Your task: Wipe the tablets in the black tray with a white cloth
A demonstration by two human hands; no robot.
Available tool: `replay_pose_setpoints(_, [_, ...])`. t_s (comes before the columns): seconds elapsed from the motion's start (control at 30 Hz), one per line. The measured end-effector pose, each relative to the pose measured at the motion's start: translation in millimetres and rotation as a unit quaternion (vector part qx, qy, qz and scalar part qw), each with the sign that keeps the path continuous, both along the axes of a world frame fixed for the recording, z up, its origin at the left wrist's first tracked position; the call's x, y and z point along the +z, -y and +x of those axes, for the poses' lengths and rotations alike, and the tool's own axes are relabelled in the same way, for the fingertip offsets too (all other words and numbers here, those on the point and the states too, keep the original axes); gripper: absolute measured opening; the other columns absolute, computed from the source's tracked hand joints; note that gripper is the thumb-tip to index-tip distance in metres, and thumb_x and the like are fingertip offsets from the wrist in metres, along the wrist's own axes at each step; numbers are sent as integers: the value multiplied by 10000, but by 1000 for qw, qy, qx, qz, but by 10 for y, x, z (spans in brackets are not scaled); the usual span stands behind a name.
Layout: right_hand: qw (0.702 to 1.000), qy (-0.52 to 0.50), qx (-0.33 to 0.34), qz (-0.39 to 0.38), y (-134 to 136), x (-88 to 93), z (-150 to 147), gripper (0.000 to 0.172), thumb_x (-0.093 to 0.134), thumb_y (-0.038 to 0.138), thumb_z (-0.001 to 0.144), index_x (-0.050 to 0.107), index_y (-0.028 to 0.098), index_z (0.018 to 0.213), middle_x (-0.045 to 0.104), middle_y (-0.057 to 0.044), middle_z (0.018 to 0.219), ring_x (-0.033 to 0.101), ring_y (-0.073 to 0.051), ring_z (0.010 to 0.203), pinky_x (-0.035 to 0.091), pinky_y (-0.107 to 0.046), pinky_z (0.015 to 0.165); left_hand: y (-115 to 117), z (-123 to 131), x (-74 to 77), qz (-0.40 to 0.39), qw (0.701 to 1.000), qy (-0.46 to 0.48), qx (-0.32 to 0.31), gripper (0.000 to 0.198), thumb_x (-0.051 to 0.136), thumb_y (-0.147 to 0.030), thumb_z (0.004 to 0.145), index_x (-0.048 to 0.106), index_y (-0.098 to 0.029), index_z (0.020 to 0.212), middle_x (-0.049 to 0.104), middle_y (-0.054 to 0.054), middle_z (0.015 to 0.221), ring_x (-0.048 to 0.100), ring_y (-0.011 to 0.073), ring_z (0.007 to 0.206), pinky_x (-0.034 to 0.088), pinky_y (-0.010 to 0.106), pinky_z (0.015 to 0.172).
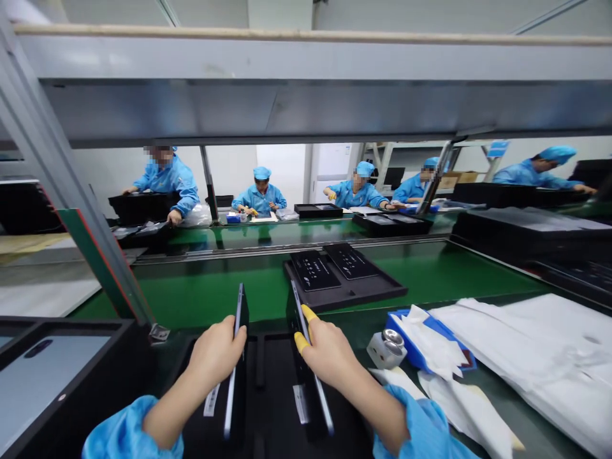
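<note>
My left hand [215, 357] grips a thin dark tablet [238, 338] held on edge, upright over a black tray [268, 408] just in front of me. A second thin tablet [306, 357], also on edge, is held in my right hand [329, 354]; yellow finger cots cover its thumb and forefinger. The two tablets stand side by side, a hand's width apart. Both my sleeves are blue.
A black tray [377, 290] with two dark panels lies on the green conveyor belt [210, 287]. Right of me are a blue tray of wipes [430, 344], a small metal-topped block [387, 347] and white foam sheets [535, 357]. A tray with a grey device [43, 376] sits left. Several people in blue work across the belt.
</note>
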State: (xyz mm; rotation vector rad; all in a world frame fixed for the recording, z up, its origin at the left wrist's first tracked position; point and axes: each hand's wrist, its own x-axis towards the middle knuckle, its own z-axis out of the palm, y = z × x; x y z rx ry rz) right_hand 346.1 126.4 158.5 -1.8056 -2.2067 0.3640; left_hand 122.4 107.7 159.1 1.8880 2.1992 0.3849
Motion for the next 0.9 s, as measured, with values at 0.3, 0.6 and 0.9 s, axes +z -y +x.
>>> replay_pose_setpoints(0.3, [999,-16,2,-33,-261,75,-7,441,567,401,853,648,94,1160,714,-182,1021,668,-331,934,427,-344,716,-310,-91,49,-38,999,24,-11,321,522,-459,933,602,-162,842,616,13,782,586,161,732,510,365,750])
replay_pose_setpoints(0.6, [992,-122,-20,6,-72,54,105,187,498,206,868,660,174,957,668,-32,779,612,-187,734,371,-250,629,73,-103,112,77,996,12,33,302,356,-382,966,585,-186,939,622,33,754,577,201,710,419,341,666])
replay_pose_setpoints(0.9, [959,-147,64,235,677,-1024,284,354,329,295,970,655,192,877,638,-102,729,619,-231,640,505,-323,643,886,147,-790,202,975,-7,92,741,161,-522,943,667,19,972,665,239,722,644,322,728,470,452,783])
